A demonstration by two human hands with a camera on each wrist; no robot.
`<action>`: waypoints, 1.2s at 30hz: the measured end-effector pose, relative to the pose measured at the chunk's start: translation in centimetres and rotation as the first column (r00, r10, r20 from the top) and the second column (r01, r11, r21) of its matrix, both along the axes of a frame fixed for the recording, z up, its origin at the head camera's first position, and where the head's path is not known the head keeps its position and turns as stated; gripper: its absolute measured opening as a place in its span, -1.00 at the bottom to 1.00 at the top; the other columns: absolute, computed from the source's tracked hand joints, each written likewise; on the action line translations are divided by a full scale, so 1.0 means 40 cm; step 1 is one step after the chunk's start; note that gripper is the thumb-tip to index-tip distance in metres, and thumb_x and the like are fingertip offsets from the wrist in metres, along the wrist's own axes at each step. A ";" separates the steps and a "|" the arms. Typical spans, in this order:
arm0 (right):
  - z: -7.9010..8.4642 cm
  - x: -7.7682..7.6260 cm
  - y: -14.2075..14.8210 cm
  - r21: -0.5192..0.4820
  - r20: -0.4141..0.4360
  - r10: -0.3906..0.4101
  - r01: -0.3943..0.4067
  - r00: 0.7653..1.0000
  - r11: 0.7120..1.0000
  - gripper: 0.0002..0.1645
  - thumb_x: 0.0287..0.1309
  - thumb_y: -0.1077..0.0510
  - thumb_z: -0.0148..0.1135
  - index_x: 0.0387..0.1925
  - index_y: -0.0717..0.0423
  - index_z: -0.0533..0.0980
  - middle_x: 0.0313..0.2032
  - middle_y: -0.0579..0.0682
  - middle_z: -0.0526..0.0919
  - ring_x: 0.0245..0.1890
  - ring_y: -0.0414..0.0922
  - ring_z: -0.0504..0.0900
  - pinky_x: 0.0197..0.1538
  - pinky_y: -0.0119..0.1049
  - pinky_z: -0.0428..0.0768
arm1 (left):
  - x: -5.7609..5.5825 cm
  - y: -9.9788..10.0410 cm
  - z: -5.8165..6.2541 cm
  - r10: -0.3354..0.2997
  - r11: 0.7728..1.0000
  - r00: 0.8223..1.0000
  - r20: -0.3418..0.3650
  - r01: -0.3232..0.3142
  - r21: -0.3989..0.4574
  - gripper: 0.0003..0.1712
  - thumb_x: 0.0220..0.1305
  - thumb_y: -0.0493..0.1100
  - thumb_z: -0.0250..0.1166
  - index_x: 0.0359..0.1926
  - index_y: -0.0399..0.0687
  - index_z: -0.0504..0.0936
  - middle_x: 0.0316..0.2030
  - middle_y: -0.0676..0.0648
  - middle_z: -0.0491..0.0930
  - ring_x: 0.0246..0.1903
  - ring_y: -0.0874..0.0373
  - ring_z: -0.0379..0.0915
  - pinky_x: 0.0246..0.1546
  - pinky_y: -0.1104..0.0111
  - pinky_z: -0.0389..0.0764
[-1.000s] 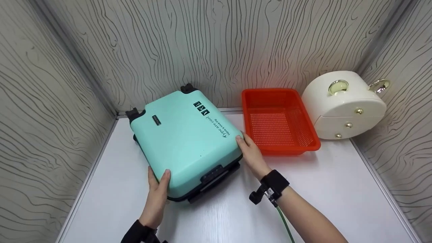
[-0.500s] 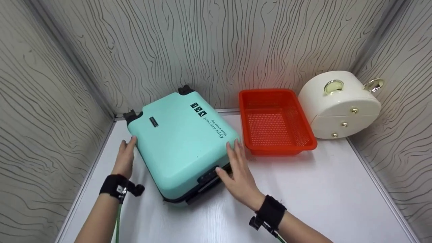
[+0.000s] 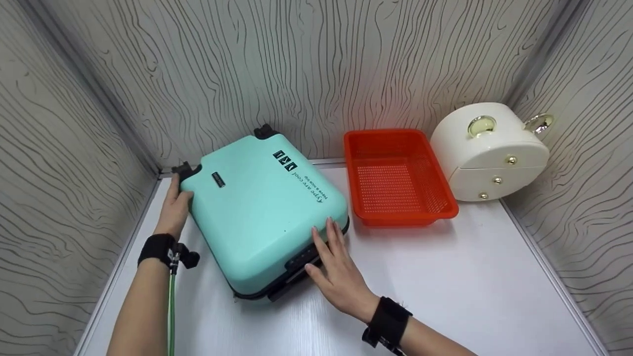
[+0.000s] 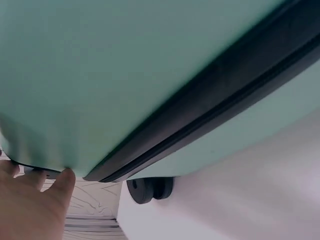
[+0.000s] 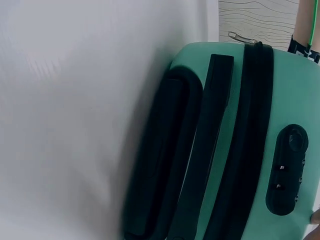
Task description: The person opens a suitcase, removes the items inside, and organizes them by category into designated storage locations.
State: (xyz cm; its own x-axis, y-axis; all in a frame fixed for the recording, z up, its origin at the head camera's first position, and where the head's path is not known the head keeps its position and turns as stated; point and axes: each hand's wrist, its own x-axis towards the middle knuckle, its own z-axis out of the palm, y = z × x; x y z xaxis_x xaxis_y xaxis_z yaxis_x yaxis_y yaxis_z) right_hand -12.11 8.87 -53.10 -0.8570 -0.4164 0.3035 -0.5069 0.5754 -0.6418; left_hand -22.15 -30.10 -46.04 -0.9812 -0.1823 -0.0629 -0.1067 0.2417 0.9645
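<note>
A mint-green suitcase (image 3: 262, 212) lies flat on the white table, its wheels toward the back wall. My left hand (image 3: 173, 210) touches its far left corner, close to a black wheel (image 3: 184, 171). In the left wrist view the left fingertips (image 4: 62, 182) meet the shell's edge. Against the near right side, by the black lock and handle, rests my right hand (image 3: 341, 279) with fingers extended. The right wrist view shows the combination lock (image 5: 287, 170), the black handle (image 5: 212, 145) and a zipper pull (image 5: 241, 37); most of the right hand is outside it.
Right of the suitcase stands a red perforated plastic basket (image 3: 353, 178). Beside it is a white rounded box (image 3: 487, 153) with gold knobs and ear-shaped trims. Wood-patterned walls (image 3: 316, 69) enclose the table (image 3: 445, 282) at the back and both sides.
My left hand has left the near left corner and moved up the suitcase's left side to the far corner. My right hand has slid from the right corner down to the handle side.
</note>
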 end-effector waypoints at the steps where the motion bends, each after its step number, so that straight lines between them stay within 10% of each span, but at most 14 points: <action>1: 0.000 0.000 0.000 0.003 -0.003 -0.001 0.001 1.000 1.000 -0.09 0.53 -0.08 0.06 0.65 0.01 -0.15 0.62 0.07 -0.45 0.59 0.04 -0.44 0.50 0.19 -0.05 | -0.006 -0.003 0.000 -0.001 1.000 1.000 0.004 0.001 -0.022 -0.18 0.56 -0.18 -0.19 0.63 0.05 -0.42 0.60 -0.07 -0.51 0.56 0.03 -0.61 0.52 0.14 -0.32; 9: 0.002 0.000 -0.002 0.010 0.020 0.000 0.000 1.000 1.000 -0.11 0.55 -0.07 0.04 0.64 0.01 -0.15 0.61 0.08 -0.47 0.59 0.07 -0.44 0.49 0.23 -0.07 | -0.024 -0.028 -0.025 -0.009 0.967 1.000 0.002 0.009 -0.255 -0.10 0.60 0.22 -0.13 0.65 -0.04 -0.34 0.62 -0.22 -0.38 0.58 -0.14 -0.44 0.52 -0.02 -0.18; 25: 0.042 -0.107 0.034 -0.038 0.125 -0.017 0.022 0.992 0.999 -0.10 0.55 -0.22 -0.05 0.64 -0.03 -0.18 0.62 0.00 -0.42 0.59 0.17 -0.37 0.44 0.35 0.01 | 0.027 -0.012 -0.030 0.082 0.960 0.994 -0.072 -0.098 -0.261 -0.06 0.56 0.20 0.00 0.63 -0.21 -0.18 0.58 -0.33 -0.22 0.55 -0.22 -0.20 0.49 -0.01 0.06; 36: 0.080 -0.213 0.052 -0.082 0.342 0.016 0.012 0.940 0.997 0.47 0.12 -0.45 0.36 0.62 -0.07 -0.41 0.60 -0.12 -0.54 0.55 0.02 -0.54 0.49 0.27 -0.12 | 0.077 0.024 -0.042 0.164 0.946 0.979 -0.118 -0.190 -0.263 -0.06 0.50 0.10 0.18 0.60 -0.29 -0.04 0.55 -0.33 -0.08 0.50 -0.19 0.01 0.41 0.06 0.26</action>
State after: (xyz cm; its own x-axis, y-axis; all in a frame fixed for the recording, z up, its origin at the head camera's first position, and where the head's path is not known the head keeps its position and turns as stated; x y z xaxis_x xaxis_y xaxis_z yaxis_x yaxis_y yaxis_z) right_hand -20.64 10.97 -49.89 -0.9143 -0.4043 0.0253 -0.2496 0.5131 -0.8212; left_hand -19.07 -29.15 -47.72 -0.9307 -0.3507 0.1038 -0.0839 0.4811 0.8726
